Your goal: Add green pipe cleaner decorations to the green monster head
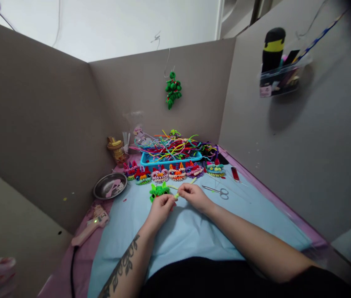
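Note:
Both of my hands meet over the middle of the blue cloth, pinching a pale yellow-green pipe cleaner (176,196). My left hand (163,205) has its fingers closed on one part of it. Close beside it, my right hand (194,195) pinches another part with thumb and forefinger. Part of the strip is hidden by the fingers. Just behind my left hand lies a green fuzzy pipe-cleaner figure (158,190) with dark eyes. Right of my right hand, a pair of scissors (220,192) rests on the cloth.
A row of colourful fuzzy figures (159,174) lines the front of a blue tray (171,159) heaped with pipe cleaners. On the left are a metal bowl (110,186) and a pink glue gun (91,227) with a black cord. Grey panels (163,82) enclose three sides.

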`<state>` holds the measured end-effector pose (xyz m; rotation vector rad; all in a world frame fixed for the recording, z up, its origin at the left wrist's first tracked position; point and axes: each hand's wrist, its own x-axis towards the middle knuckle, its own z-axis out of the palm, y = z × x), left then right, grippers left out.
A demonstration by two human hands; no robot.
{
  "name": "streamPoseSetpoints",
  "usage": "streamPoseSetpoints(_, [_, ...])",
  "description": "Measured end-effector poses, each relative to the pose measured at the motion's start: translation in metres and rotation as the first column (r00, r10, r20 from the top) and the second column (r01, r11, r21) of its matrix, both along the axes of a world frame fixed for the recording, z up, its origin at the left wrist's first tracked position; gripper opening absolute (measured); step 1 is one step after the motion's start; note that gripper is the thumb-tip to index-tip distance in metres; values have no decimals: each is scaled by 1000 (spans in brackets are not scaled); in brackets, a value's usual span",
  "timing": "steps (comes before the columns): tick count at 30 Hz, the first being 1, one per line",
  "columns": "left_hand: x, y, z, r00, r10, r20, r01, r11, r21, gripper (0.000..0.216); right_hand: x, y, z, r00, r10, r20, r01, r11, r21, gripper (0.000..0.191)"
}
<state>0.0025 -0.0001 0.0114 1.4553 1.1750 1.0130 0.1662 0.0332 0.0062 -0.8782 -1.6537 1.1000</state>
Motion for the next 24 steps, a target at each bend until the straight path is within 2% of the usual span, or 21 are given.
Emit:
streamPoseSetpoints(8, [1,-3,6,978,-74,196,103,984,-143,37,-1,1,-2,994,56,-94,-73,980,-187,29])
streamPoseSetpoints(12, [-1,-3,7,974,-34,223,72,983,-166,39,-1,0,-1,990,46,-133,-74,974,-215,31])
streamPoseSetpoints(15, [-1,-1,4,979,-10,204,42,987,-154,38,-3,-2,2,986,35,-163,-66,980,-188,30])
streamPoseSetpoints(19, [1,-1,2,989,-40,143,56,992,-110,38,-5,-4,5,982,21,-187,-48,988,-145,24])
streamPoseSetpoints(22, [-5,-12,11,996,-37,81,42,997,-70,41,-3,-1,4,952,-28,-305,-60,959,-275,24])
streamPoseSetpoints(24, [-20,-25,23,998,38,-51,-38,999,-14,41,2,2,3,888,-75,-455,-136,900,-415,23])
